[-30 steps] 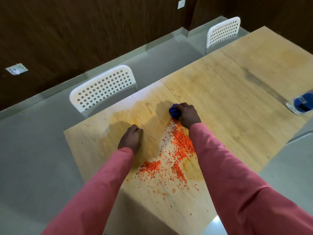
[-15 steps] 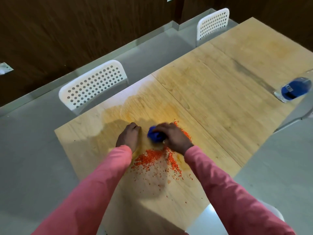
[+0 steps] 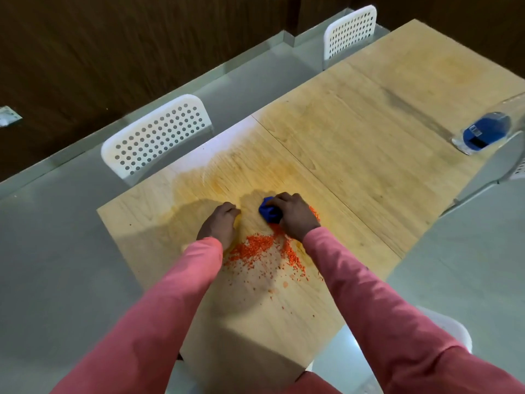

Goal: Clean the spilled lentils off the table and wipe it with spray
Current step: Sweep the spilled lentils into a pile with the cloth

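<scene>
Right hand (image 3: 295, 217) is curled around a scrunched-up blue cloth (image 3: 270, 213), pressing it onto the light plywood table (image 3: 355, 155) at the far edge of the spilled orange-red lentils (image 3: 261, 251). Those sit in a loose pile between both pink sleeves, strays scattered toward the near edge. Left hand (image 3: 220, 224) rests on the wood just beside the pile, fingers curled under, holding nothing as far as I can see.

Orange lentils (image 3: 257, 248), blue cloth (image 3: 269, 213), pink sleeves (image 3: 176, 302), white perforated chairs (image 3: 156, 137).
</scene>
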